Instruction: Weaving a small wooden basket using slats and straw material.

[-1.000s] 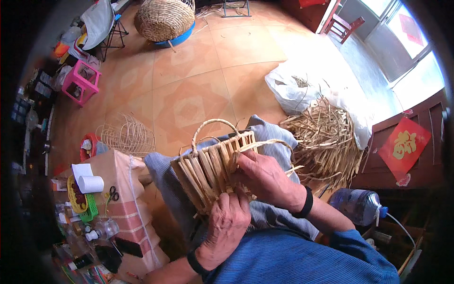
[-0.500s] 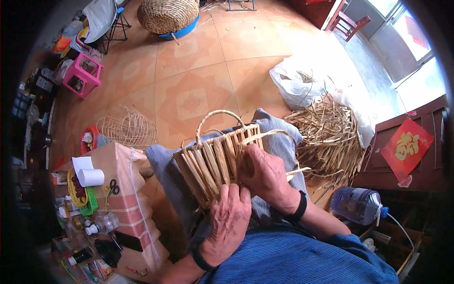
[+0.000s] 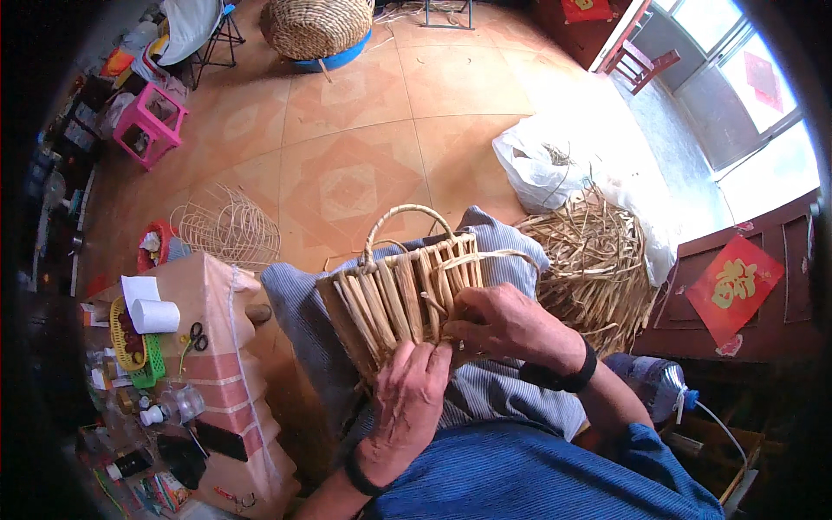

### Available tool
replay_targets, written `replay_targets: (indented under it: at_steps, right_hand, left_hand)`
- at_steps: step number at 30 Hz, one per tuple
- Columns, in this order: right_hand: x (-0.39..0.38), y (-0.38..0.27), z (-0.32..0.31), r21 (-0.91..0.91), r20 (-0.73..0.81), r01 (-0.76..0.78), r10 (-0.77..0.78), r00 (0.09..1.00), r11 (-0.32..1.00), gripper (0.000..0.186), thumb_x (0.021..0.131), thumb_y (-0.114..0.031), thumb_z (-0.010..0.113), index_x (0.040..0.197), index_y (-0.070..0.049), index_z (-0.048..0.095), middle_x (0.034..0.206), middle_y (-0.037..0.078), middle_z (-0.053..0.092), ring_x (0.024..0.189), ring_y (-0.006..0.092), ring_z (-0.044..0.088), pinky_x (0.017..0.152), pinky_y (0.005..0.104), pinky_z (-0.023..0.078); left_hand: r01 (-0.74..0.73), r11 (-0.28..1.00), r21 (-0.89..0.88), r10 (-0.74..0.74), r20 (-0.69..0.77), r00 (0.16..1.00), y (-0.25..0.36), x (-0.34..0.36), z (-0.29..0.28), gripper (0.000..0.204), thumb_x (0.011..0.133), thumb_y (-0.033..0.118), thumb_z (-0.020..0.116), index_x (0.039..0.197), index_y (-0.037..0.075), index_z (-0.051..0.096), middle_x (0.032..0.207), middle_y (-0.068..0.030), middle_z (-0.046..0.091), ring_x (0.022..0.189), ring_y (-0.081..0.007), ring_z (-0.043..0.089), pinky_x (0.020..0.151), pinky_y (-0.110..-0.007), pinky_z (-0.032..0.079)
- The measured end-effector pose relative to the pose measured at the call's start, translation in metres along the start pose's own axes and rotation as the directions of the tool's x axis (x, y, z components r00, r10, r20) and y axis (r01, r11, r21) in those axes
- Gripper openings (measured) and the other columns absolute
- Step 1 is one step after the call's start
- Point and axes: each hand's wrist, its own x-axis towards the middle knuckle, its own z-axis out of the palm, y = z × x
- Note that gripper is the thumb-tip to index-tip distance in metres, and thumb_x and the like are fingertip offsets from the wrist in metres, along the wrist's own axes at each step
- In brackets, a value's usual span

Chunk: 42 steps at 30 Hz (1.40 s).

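Observation:
A small basket of straw strips [image 3: 388,303] with braided handles rests on a grey striped cloth [image 3: 312,338] over my lap. My left hand [image 3: 406,403] grips its near lower edge, fingertips bent against the straw. My right hand [image 3: 511,329] is closed at the lower right of the basket, thumb and fingers pinched on the straw work; what exactly lies between the fingertips is partly hidden. A loose straw strand [image 3: 494,254] loops out from the upper right side, above that hand.
Left: a cloth-covered table [image 3: 230,381] with scissors [image 3: 198,340] and paper roll [image 3: 156,316], a wire frame [image 3: 230,230] and pink stool [image 3: 147,126]. Right: straw pile [image 3: 589,269], white bag [image 3: 533,165], water jug [image 3: 641,381], red-brown cabinet door [image 3: 767,277]. Beyond, an overturned woven basket [image 3: 316,26].
My right hand has moved from the upper middle of the straw face down and to the right, its wrist turning. My left hand stays at the near edge, shifted slightly leftward.

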Motion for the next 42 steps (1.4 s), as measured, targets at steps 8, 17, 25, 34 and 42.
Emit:
replay_targets:
  at_steps: [8,17,25,34,42]
  right_hand:
    - [-0.016,0.03,0.003,0.418,0.115,-0.236,0.207,0.972,0.877,0.026,0.108,-0.025,0.079,0.109,0.0,0.073,0.091,0.003,0.076,0.083,0.0121,0.071,0.072,0.0323,0.056]
    - [-0.039,0.048,0.038,0.971,-0.02,0.013,0.027,0.999,0.238,0.016,0.114,-0.023,0.072,0.109,-0.008,0.07,0.109,0.0,0.071,0.085,0.003,0.063,0.075,0.0224,0.051]
    - [-0.04,0.032,0.043,0.923,0.113,-0.153,0.131,0.985,0.353,0.032,0.118,-0.037,0.064,0.094,-0.016,0.06,0.079,-0.011,0.048,0.066,0.0018,0.038,0.059,0.0228,0.03]
    - [-0.02,0.013,0.038,0.844,0.286,-0.291,0.081,0.955,0.45,0.038,0.12,-0.042,0.061,0.094,-0.014,0.062,0.075,-0.011,0.049,0.062,0.0009,0.045,0.053,0.021,0.031]
    - [-0.046,0.103,0.031,0.957,-0.084,0.13,-0.184,0.979,0.258,0.043,0.113,-0.04,0.071,0.1,0.0,0.075,0.09,0.007,0.072,0.092,0.0189,0.069,0.086,0.0368,0.055]
  left_hand:
    - [0.042,0.994,-0.104,-0.041,0.013,0.999,0.002,0.001,-0.008,0.056,0.075,0.003,0.094,0.127,0.006,0.072,0.106,-0.0106,0.073,0.1,-0.0332,0.069,0.086,-0.046,0.058]
    - [-0.017,0.998,0.059,0.021,-0.055,0.998,0.002,0.001,0.002,0.064,0.073,0.006,0.096,0.132,0.006,0.072,0.1,-0.0104,0.073,0.094,-0.0335,0.068,0.084,-0.047,0.057]
    - [-0.052,0.997,0.054,0.059,-0.135,0.989,-0.008,-0.009,0.008,0.048,0.077,0.004,0.091,0.123,0.004,0.076,0.095,-0.0086,0.074,0.086,-0.0329,0.066,0.08,-0.047,0.055]
    - [-0.039,0.996,-0.082,0.023,-0.19,0.982,-0.042,-0.017,0.011,0.029,0.086,0.012,0.089,0.113,0.008,0.077,0.09,-0.0066,0.073,0.083,-0.0323,0.068,0.076,-0.046,0.056]
    - [-0.01,0.994,-0.11,-0.006,-0.151,0.988,-0.052,-0.015,0.017,0.041,0.08,0.015,0.096,0.115,0.01,0.073,0.092,-0.0068,0.074,0.084,-0.0324,0.067,0.077,-0.046,0.055]
